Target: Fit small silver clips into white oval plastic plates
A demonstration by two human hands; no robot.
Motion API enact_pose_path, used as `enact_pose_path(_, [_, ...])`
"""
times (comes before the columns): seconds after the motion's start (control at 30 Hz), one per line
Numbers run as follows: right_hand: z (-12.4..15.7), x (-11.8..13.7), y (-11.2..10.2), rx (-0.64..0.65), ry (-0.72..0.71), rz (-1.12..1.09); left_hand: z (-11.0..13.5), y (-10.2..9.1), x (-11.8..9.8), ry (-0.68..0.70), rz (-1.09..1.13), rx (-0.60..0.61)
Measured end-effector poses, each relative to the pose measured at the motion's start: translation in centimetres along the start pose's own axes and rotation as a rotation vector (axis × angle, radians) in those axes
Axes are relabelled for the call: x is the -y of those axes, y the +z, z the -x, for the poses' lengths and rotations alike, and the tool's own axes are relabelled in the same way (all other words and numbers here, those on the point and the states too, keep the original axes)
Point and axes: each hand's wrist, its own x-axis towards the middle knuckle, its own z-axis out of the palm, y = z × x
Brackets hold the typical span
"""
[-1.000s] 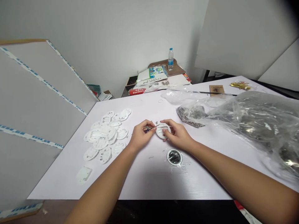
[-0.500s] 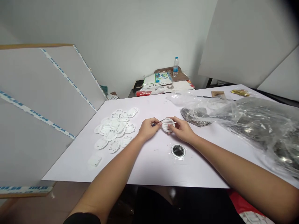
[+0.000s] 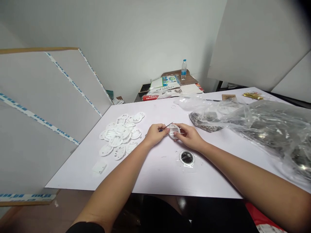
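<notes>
White surface [image 3: 155, 110]: left hand [image 3: 155, 136] pinches a slim tool [image 3: 167, 126], right hand [image 3: 188, 136] fingers a light, stiff plastic disc [image 3: 174, 131] at its rim (smooth, so best held by the edge).

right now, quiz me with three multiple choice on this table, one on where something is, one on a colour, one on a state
1. Where does the ring with the black centre lie relative to the right hand?
A. On the table, in front of the hand, toward the person
B. Inside the clear plastic bag
C. On top of the pile of white discs

2. What colour is the round piece in the right hand?
A. Gold
B. White
C. Black

3. How is the water bottle at the back placed?
A. Lying on its side
B. Crushed flat
C. Upright

1: A, the ring sits on the tabletop just below the hand in view.
2: B, white shows between the fingers.
3: C, the bottle stands on end behind the table.
</notes>
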Motion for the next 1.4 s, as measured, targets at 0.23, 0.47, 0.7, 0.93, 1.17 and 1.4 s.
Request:
enact_pose_path(0.23, [0.13,-0.09,0.07,0.005,-0.012,0.022,-0.09,0.21,-0.12,0.020,0.070,0.009])
enact_pose_path(0.47, [0.16,0.18,-0.09,0.018,-0.055,0.085,-0.14,0.15,-0.22,0.044,0.034,0.038])
enact_pose_path(0.7, [0.17,0.25,-0.14,-0.011,-0.036,0.048,0.07,0.22,-0.53,0.051,0.022,0.000])
enact_pose_path(0.93, [0.16,0.32,-0.15,-0.011,-0.045,0.065,0.05,0.17,-0.53,0.043,0.009,0.025])
enact_pose_path(1.17, [0.24,0.48,-0.20,-0.017,-0.057,0.058,0.06,0.18,-0.54,0.060,-0.009,0.023])
enact_pose_path(1.4, [0.26,0.71,-0.28,-0.015,-0.080,0.049,0.00,0.45,-0.59,0.133,0.032,-0.023])
